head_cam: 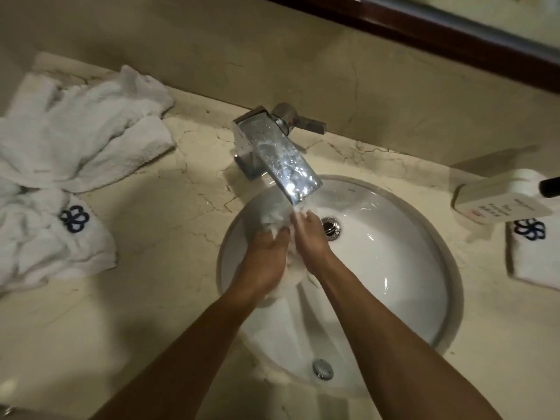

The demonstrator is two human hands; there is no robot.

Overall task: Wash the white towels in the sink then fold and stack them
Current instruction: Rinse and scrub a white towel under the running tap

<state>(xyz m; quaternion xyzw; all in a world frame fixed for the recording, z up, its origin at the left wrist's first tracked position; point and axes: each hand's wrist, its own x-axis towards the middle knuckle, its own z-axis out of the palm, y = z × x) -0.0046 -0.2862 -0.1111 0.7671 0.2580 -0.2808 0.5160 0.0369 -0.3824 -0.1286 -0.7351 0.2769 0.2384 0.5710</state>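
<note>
Both hands, left (266,253) and right (309,237), fingers clenched round towel (274,218) under tap (281,156). Likely sodden, heavy, limp; best gripped bunched.

We see a dim, warm-toned view: glare flares on the chrome box-shaped faucet (278,153) and white round basin (394,268), both hands (291,244) blur softly, and the beige marble counter (151,268) curves at the edges.

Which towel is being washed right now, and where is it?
In the head view, the wet towel is in the sink, left of the drain, under the faucet, gripped between the left hand and right hand.
</note>
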